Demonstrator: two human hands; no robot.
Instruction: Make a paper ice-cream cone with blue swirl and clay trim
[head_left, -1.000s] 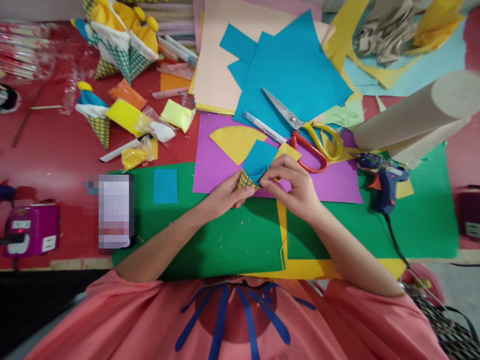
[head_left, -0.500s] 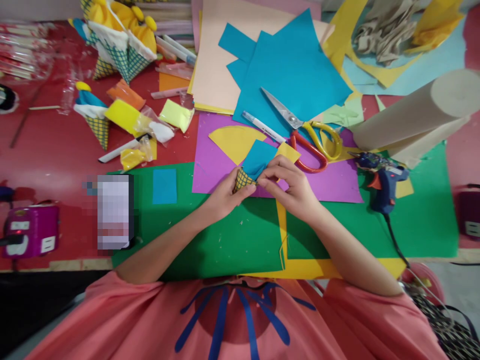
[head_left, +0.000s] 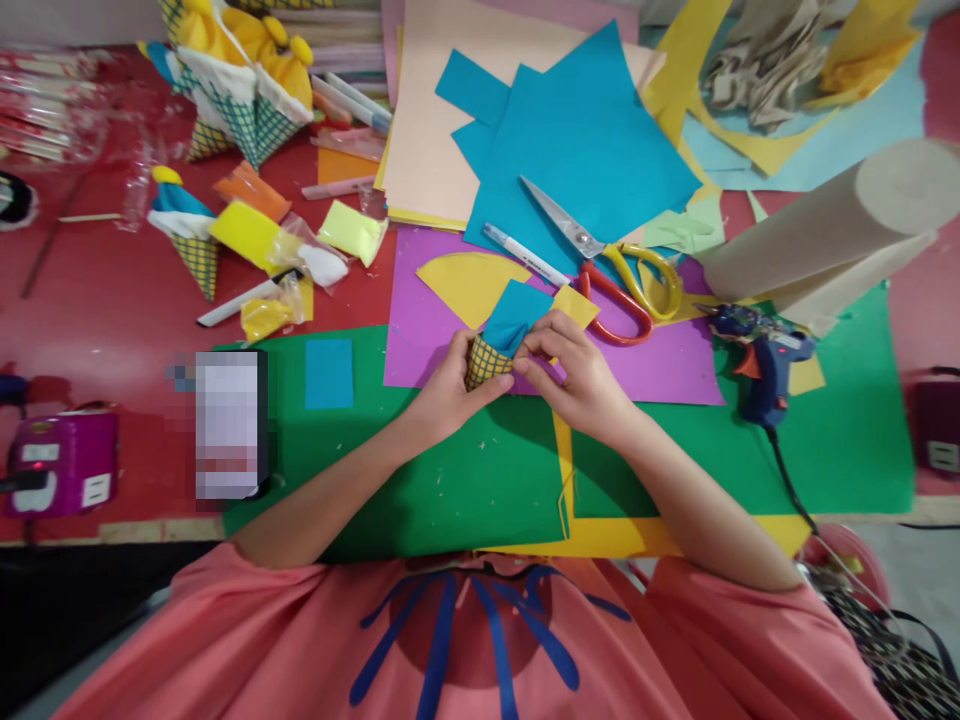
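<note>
Inside the curled left grip (head_left: 451,388), a cone (head_left: 489,364) rests.

Purple socket box (head_left: 64,462) at left on red tabletop (head_left: 150,330), pale roll (head_left: 817,220), crumpled beige scraps (head_left: 769,75)

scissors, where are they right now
In the head view, the scissors lie right of centre, beyond the right hand, partly on the large blue sheet, beside a white marker.
</note>
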